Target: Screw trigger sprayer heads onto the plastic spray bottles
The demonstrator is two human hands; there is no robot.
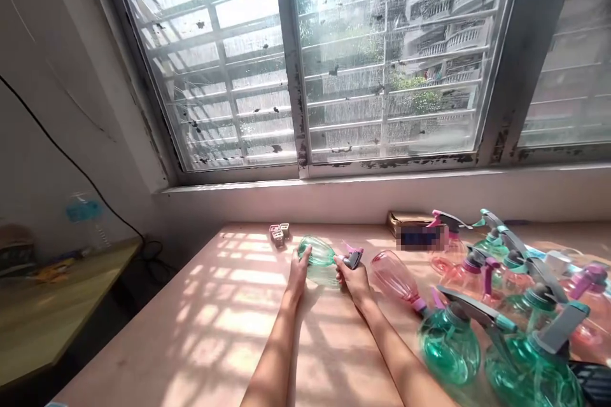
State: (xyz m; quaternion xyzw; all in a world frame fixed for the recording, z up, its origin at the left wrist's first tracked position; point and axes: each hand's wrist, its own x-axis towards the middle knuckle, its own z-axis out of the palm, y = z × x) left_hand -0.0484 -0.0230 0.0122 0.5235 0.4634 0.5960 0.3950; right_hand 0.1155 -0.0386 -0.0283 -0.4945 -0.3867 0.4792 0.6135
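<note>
A green see-through spray bottle [319,258] lies on its side on the sunlit table [229,318], far from me. My left hand [298,272] is closed around its round body. My right hand [352,275] grips the neck end, at the grey and pink trigger head [354,257]. Both arms reach straight out over the tabletop. Just right of my right hand a pink spray bottle [397,278] lies on its side, untouched.
Several green and pink spray bottles [506,305] with grey triggers stand crowded at the table's right. A brown box [410,224] sits by the window sill, small cubes [279,233] beyond the bottle. A lower yellow table [52,305] stands at the left, with a cable on the wall.
</note>
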